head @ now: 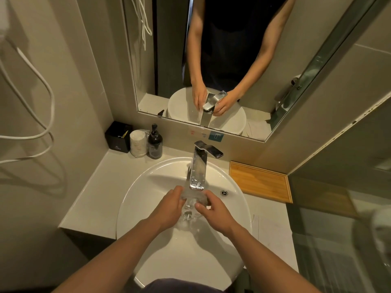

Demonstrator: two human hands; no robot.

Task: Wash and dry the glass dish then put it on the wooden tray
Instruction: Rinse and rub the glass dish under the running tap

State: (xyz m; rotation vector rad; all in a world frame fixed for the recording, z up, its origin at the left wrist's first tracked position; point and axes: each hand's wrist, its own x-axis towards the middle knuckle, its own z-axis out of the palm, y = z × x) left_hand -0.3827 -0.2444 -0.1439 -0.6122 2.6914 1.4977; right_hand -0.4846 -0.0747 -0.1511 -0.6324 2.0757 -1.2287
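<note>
A small clear glass dish is held under the chrome tap over the white round sink, with water running over it. My left hand grips its left side and my right hand grips its right side, thumb on the rim. Much of the dish is hidden by my fingers and the water. The wooden tray lies on the counter to the right of the sink, with nothing on it.
At the back left of the counter stand a black box, a white roll and a dark pump bottle. A mirror hangs behind the tap. White cables hang on the left wall. A glass partition stands on the right.
</note>
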